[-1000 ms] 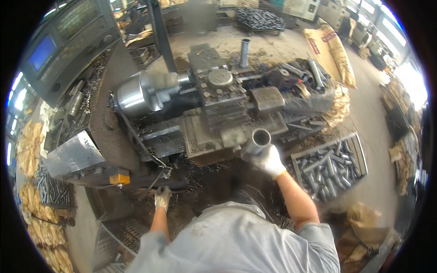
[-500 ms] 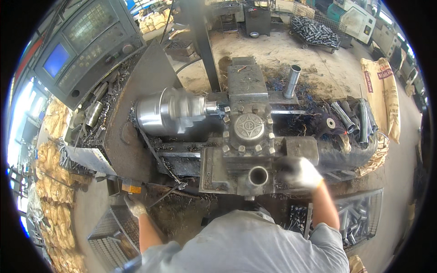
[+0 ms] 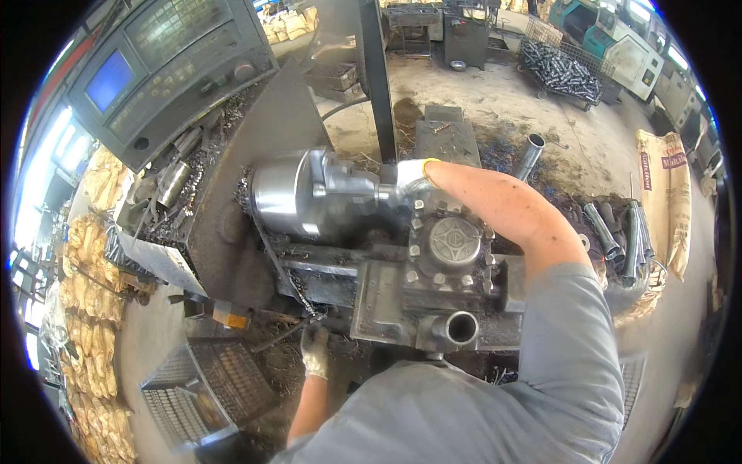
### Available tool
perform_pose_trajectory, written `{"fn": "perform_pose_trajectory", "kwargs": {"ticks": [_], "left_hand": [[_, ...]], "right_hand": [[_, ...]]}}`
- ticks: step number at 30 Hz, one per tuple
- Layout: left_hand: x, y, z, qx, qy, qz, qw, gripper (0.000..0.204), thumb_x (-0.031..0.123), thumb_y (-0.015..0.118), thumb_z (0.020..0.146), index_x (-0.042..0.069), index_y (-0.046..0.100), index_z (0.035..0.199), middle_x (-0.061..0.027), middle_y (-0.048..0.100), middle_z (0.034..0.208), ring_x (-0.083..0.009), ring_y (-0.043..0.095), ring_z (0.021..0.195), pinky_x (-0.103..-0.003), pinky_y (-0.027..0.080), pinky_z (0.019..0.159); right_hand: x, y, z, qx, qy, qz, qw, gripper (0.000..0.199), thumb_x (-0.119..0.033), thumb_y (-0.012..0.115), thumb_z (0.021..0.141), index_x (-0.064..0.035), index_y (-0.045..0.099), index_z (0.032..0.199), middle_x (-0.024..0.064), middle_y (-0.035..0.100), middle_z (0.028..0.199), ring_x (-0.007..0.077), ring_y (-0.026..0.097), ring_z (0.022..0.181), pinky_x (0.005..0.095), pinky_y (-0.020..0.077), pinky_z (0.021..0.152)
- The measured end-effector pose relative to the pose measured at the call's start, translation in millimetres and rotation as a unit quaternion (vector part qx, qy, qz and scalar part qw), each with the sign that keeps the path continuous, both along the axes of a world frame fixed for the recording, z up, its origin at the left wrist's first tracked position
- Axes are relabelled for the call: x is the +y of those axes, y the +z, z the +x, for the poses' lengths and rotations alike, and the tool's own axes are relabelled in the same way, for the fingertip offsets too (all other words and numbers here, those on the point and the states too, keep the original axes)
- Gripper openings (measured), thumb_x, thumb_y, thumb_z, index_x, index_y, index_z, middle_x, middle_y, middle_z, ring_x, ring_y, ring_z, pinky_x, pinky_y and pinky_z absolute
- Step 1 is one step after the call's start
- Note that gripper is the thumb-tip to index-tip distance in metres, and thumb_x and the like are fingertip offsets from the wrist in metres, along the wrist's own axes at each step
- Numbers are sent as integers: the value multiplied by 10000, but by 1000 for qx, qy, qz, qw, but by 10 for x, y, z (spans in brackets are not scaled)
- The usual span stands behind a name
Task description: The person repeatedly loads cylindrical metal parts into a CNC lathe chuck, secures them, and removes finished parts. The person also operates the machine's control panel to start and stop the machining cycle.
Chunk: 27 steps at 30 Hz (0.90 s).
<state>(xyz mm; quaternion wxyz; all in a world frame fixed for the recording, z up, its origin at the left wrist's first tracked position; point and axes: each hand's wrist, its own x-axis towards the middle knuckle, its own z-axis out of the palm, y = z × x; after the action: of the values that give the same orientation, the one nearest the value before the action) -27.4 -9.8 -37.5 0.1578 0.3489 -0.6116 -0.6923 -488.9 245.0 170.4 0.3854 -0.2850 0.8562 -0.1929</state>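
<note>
My right hand (image 3: 413, 175), in a white glove with a yellow cuff, reaches over the lathe's tool post (image 3: 452, 241). It is at the gap between the post and the lathe chuck (image 3: 282, 192), beside a metal piece (image 3: 389, 190) sticking out from the chuck. Its fingers are mostly hidden, and I cannot tell whether they touch that piece. The chuck jaws look blurred. Low in front of the machine is my gloved left hand (image 3: 314, 352), just below the chip-covered end of a dark bar (image 3: 309, 309). Its dark fingertips blend into the background, so their grip is unclear.
A control panel (image 3: 147, 73) stands left. Below it is a wire basket (image 3: 205, 390) near stacked sacks (image 3: 93, 340). Metal tubes (image 3: 630, 232) lie at right, by a paper sack (image 3: 663, 193). A cart of metal parts (image 3: 560, 68) stands behind.
My right hand has moved from the right of the tool post up and left to beside the chuck. My left hand has moved right, and the view has shifted.
</note>
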Motion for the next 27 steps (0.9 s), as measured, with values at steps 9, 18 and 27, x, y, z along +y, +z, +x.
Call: {"fn": "perform_pose_trajectory", "kwargs": {"ticks": [9, 18, 27], "left_hand": [[-287, 1070, -238, -57, -93, -452, 885, 265, 112, 754, 967, 32, 681, 1209, -120, 736, 926, -261, 704, 790, -395, 584, 733], [-468, 2373, -2774, 154, -129, -734, 649, 860, 235, 847, 781, -30, 508, 1525, -273, 526, 1543, -511, 446, 1457, -602, 324, 1260], [-570, 2333, -2845, 169, -112, -748, 632, 733, 197, 781, 770, 15, 586, 1453, -248, 572, 1488, -459, 503, 1423, -594, 322, 1259]], "right_hand": [[1415, 1017, -674, 457, -145, 155, 864, 315, -266, 683, 926, -62, 829, 1117, 203, 804, 1095, 349, 780, 1001, 467, 615, 889], [-129, 422, 387, 206, 169, 101, 959, 428, -414, 833, 829, -22, 806, 998, 184, 798, 954, 313, 790, 883, 460, 616, 762], [-152, 205, 69, 32, 102, 13, 994, 302, -278, 892, 769, -14, 816, 895, 77, 753, 745, 167, 667, 642, 364, 526, 604]]}}
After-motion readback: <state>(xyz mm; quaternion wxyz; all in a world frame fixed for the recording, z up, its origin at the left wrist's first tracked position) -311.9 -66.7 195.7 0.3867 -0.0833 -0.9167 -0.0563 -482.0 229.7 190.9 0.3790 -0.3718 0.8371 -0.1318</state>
